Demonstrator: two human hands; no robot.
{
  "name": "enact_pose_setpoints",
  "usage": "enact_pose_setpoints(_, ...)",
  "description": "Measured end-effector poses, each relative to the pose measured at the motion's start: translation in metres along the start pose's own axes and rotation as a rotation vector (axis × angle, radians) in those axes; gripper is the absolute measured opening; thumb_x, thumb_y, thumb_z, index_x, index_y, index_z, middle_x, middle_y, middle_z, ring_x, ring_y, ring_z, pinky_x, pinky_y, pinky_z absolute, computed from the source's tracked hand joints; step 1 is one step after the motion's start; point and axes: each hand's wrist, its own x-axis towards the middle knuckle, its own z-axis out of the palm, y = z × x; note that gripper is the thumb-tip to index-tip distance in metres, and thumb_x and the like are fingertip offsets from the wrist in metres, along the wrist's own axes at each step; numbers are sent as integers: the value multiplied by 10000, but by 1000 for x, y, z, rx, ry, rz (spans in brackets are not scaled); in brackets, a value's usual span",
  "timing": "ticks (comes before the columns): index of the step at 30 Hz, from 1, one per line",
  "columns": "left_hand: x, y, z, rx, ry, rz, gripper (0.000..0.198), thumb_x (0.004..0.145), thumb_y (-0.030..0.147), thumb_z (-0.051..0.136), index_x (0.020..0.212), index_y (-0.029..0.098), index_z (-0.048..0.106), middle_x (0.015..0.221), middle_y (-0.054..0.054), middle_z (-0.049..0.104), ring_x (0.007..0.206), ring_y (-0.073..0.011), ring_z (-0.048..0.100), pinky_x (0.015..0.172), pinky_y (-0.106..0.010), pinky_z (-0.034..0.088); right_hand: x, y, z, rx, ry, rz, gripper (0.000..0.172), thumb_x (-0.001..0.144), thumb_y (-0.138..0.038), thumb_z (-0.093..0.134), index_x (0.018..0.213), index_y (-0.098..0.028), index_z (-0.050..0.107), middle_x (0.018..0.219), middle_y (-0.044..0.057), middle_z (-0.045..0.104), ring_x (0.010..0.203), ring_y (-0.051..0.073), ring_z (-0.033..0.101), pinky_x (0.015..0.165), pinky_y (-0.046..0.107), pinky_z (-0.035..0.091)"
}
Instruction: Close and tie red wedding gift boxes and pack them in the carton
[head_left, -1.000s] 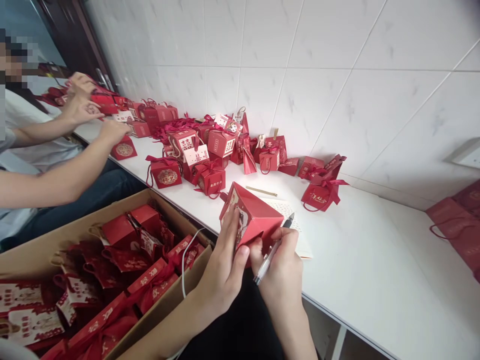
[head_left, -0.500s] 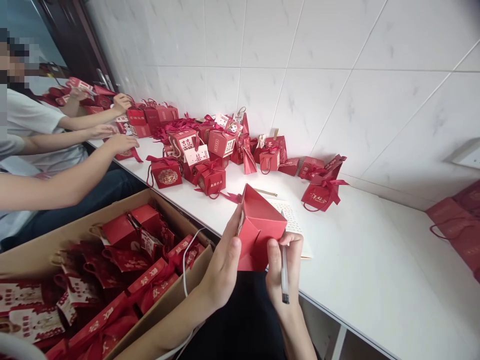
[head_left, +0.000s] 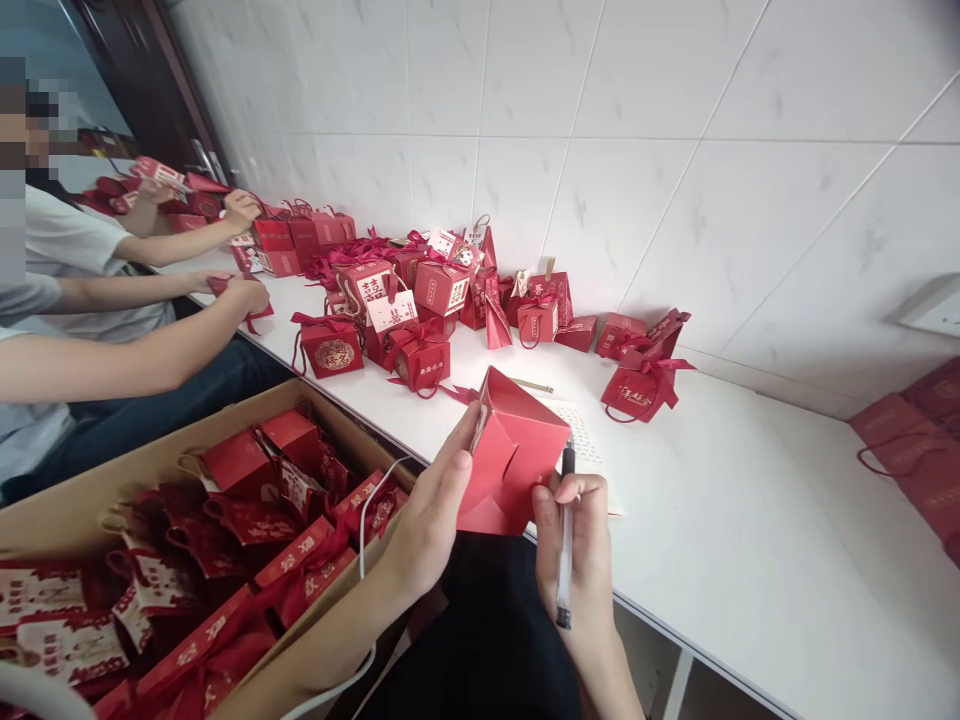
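Note:
A red paper gift box [head_left: 514,455] is tilted in front of me, its folded flaps facing me. My left hand [head_left: 429,515] grips it along the left side, thumb on the near edge; the other fingers are hidden behind. In my right hand [head_left: 581,530] a clear pen with black ends [head_left: 565,545] is held between thumb and fingers, pointing up. The right thumb lies at the box's lower right corner. Behind the box, partly covered, a sheet with printed characters [head_left: 589,440] rests on the white table [head_left: 750,520].
A carton [head_left: 150,470] full of red gift boxes stands at lower left, a white cable [head_left: 363,530] over its edge. More boxes [head_left: 405,290] are piled along the tiled wall. Co-workers' hands [head_left: 244,210] handle boxes at the left. A red bag [head_left: 911,450] lies far right.
The gift box has tilted and shifted slightly left. My right hand has slid the pen lower, showing its black upper end. A co-worker's hands at the left have closed in on a red box.

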Motion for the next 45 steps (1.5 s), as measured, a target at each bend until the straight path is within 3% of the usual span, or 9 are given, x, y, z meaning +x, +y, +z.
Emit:
enact_pose_setpoints(7, 8, 21, -11, 132, -180, -37, 572, 877, 368, 504, 1406, 194, 373, 1207, -62, 627, 1106, -249, 578, 986, -334, 438, 7, -13, -13, -177, -14, -112, 212, 907, -238, 488, 840, -253, 288, 643, -62, 484, 457, 89, 436, 442, 180, 355)
enact_pose_setpoints(10, 13, 27, -14, 150, -177, -90, 500, 886, 361, 480, 1359, 204, 441, 1128, -35, 660, 1038, -223, 600, 934, -293, 454, 11, -15, -18, -347, 112, -278, 248, 872, -233, 545, 835, -248, 300, 962, 92, 629, 735, 182, 635, 566, 266, 485)
enact_pose_setpoints(13, 16, 30, -18, 131, -214, -104, 444, 884, 352, 475, 1305, 215, 494, 1160, -20, 639, 1030, -210, 589, 886, -266, 462, 24, -7, -42, -515, 221, -436, 204, 858, -205, 514, 831, -240, 316, 1192, 171, 569, 998, 266, 605, 703, 382, 516)
enact_pose_setpoints(19, 19, 30, -23, 111, -229, -110, 383, 882, 336, 470, 1232, 204, 552, 1056, -18, 665, 971, -199, 595, 881, -274, 463, 39, 57, -127, -1284, -57, -24, 266, 790, -51, 335, 921, -187, 522, 856, 123, 632, 739, 251, 615, 504, 307, 439)
enact_pose_setpoints(24, 20, 32, -19, 68, -276, -109, 440, 883, 318, 466, 1308, 205, 495, 1032, -24, 674, 921, -199, 610, 841, -292, 484, 26, 101, -164, -1351, -239, 91, 411, 721, 28, 300, 986, -153, 557, 843, 121, 630, 741, 236, 621, 574, 322, 494)
enact_pose_setpoints(29, 22, 38, -11, 79, -325, -81, 459, 914, 322, 412, 1364, 232, 432, 1168, -20, 644, 1053, -210, 593, 925, -304, 456, 26, 43, -135, -1152, 16, -283, 265, 909, -251, 412, 1135, -174, 528, 1062, 147, 612, 975, 293, 602, 732, 437, 543)
enact_pose_setpoints(34, 27, 39, -1, 185, -379, 33, 463, 937, 337, 365, 1391, 250, 396, 1384, 3, 490, 1288, -213, 438, 1079, -331, 335, 35, -40, -82, -986, -376, -694, 269, 894, -398, 542, 1081, -205, 557, 1394, 176, 364, 1311, 358, 331, 968, 573, 415)
enact_pose_setpoints(38, 31, 38, 1, 294, -384, 66, 506, 941, 320, 363, 1438, 266, 287, 1457, 21, 380, 1317, -200, 402, 1096, -337, 321, 42, -50, -64, -1164, -426, -717, 227, 893, -331, 555, 1058, -175, 552, 1415, 202, 343, 1358, 394, 212, 990, 628, 355)
enact_pose_setpoints(45, 31, 41, 1, 309, -410, 11, 490, 942, 311, 360, 1428, 270, 313, 1336, -4, 540, 1192, -225, 540, 1018, -353, 409, 46, -51, -54, -1204, -462, -752, 216, 936, -105, 339, 985, -121, 549, 1369, 246, 386, 1353, 367, 245, 948, 536, 452)
